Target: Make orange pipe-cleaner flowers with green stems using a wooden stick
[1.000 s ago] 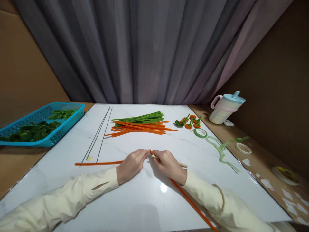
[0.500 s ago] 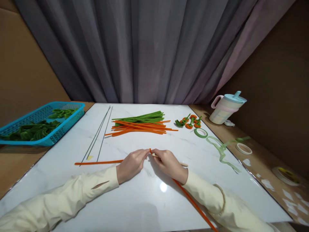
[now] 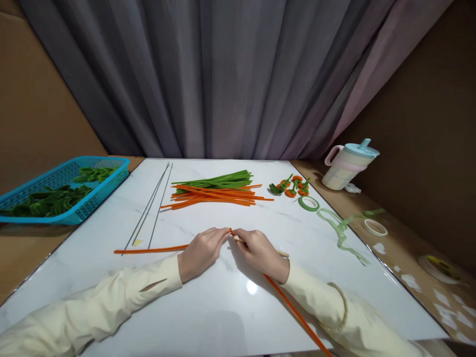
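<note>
At the middle of the white board, my left hand and my right hand meet with fingertips pinched. Between them shows a small bend of orange pipe cleaner. One orange length runs out leftward from beneath my left hand. Another orange length slants from under my right hand toward the front edge. My right hand also holds a thin pale wooden stick, its ends showing on both sides of the hand. The fingers hide whether both lengths are one pipe cleaner.
Beyond my hands lie green pipe cleaners and orange pipe cleaners. Thin dark wires lie left, near a blue basket of green leaves. At right are small orange-and-green pieces, green tape and a lidded jug.
My hands stay pinched together in almost the same place. The orange length at right has shifted very slightly left; the whole view moves a touch.
</note>
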The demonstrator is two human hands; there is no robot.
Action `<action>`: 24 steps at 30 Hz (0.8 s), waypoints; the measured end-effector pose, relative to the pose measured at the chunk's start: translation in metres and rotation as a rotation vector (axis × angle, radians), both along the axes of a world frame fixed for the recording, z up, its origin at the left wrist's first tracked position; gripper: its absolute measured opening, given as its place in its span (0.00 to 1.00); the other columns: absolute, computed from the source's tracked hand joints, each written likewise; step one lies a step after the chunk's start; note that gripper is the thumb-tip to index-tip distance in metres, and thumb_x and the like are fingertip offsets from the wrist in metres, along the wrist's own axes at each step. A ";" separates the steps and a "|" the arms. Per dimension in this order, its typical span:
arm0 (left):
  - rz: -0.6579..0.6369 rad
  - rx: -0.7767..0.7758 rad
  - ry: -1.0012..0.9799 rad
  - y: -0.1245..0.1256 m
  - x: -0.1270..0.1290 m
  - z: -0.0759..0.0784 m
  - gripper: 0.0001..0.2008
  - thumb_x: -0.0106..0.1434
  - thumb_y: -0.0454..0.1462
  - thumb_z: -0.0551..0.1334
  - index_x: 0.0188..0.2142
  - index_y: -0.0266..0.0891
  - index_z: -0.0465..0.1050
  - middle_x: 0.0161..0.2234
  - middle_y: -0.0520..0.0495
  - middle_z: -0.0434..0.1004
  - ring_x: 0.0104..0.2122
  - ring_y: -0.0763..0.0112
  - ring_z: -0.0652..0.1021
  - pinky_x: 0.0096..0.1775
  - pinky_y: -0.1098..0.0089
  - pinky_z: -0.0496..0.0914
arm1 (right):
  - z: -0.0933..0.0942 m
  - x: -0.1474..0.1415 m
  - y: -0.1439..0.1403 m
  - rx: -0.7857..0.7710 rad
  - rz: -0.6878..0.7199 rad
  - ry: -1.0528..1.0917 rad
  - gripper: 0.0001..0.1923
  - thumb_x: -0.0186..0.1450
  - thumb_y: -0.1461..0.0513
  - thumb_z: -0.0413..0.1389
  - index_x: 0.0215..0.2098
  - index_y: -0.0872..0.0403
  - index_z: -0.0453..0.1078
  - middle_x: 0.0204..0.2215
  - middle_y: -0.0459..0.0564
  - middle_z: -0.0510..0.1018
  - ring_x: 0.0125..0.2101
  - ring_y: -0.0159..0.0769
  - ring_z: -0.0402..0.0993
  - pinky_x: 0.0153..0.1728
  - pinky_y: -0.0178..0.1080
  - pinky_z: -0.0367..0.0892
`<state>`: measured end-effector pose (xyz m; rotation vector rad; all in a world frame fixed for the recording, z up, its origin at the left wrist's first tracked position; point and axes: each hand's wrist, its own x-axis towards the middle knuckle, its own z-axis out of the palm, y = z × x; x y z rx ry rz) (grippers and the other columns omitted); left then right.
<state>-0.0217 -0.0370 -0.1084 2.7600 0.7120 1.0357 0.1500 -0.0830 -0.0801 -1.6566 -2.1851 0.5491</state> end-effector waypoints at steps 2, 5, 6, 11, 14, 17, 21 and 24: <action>0.015 0.024 -0.003 -0.001 0.000 0.002 0.10 0.69 0.33 0.49 0.42 0.34 0.69 0.34 0.44 0.78 0.32 0.66 0.78 0.35 0.66 0.74 | 0.000 0.000 0.000 -0.004 0.001 0.011 0.12 0.63 0.70 0.47 0.41 0.58 0.69 0.31 0.53 0.79 0.31 0.37 0.75 0.33 0.33 0.61; 0.057 0.042 0.007 -0.003 -0.001 0.005 0.09 0.67 0.33 0.52 0.41 0.34 0.70 0.31 0.45 0.78 0.29 0.65 0.76 0.32 0.66 0.72 | 0.001 0.000 0.000 -0.002 0.006 0.022 0.13 0.63 0.70 0.46 0.40 0.57 0.70 0.31 0.52 0.80 0.31 0.36 0.75 0.33 0.33 0.62; 0.068 0.044 0.012 -0.004 -0.001 0.006 0.08 0.67 0.33 0.53 0.40 0.34 0.70 0.29 0.46 0.78 0.28 0.65 0.76 0.31 0.66 0.71 | 0.001 0.000 0.000 -0.001 0.007 0.023 0.13 0.63 0.70 0.46 0.39 0.57 0.70 0.31 0.52 0.80 0.31 0.36 0.75 0.33 0.33 0.62; 0.063 0.095 0.023 -0.003 -0.001 0.004 0.10 0.67 0.32 0.52 0.40 0.34 0.71 0.27 0.46 0.77 0.26 0.67 0.74 0.29 0.68 0.69 | 0.000 0.000 0.000 0.015 0.013 0.013 0.11 0.62 0.70 0.46 0.37 0.57 0.70 0.29 0.52 0.79 0.29 0.34 0.74 0.31 0.32 0.61; 0.050 0.138 0.043 -0.001 -0.002 0.001 0.12 0.68 0.32 0.50 0.42 0.34 0.71 0.26 0.46 0.77 0.26 0.69 0.74 0.28 0.70 0.69 | -0.001 0.000 0.000 0.033 0.018 0.003 0.11 0.62 0.70 0.46 0.36 0.56 0.69 0.27 0.50 0.77 0.27 0.33 0.72 0.30 0.32 0.60; 0.036 0.153 0.062 0.000 -0.003 -0.002 0.13 0.68 0.32 0.49 0.44 0.33 0.70 0.26 0.45 0.77 0.25 0.69 0.75 0.28 0.71 0.70 | -0.001 0.001 0.000 0.042 0.031 -0.004 0.10 0.62 0.70 0.46 0.33 0.56 0.68 0.25 0.49 0.76 0.25 0.33 0.70 0.29 0.31 0.58; 0.013 0.155 0.068 0.001 -0.004 -0.002 0.13 0.67 0.31 0.48 0.45 0.32 0.69 0.25 0.45 0.77 0.24 0.69 0.76 0.26 0.70 0.70 | -0.001 0.001 0.000 0.051 0.059 0.001 0.09 0.61 0.71 0.46 0.32 0.56 0.66 0.24 0.48 0.75 0.25 0.32 0.69 0.29 0.31 0.57; 0.006 0.143 0.078 0.001 -0.004 -0.002 0.14 0.67 0.31 0.48 0.46 0.31 0.69 0.26 0.45 0.78 0.24 0.68 0.77 0.26 0.70 0.71 | -0.002 0.002 0.001 0.059 0.069 0.009 0.09 0.61 0.71 0.46 0.32 0.55 0.65 0.24 0.48 0.74 0.24 0.32 0.68 0.28 0.31 0.57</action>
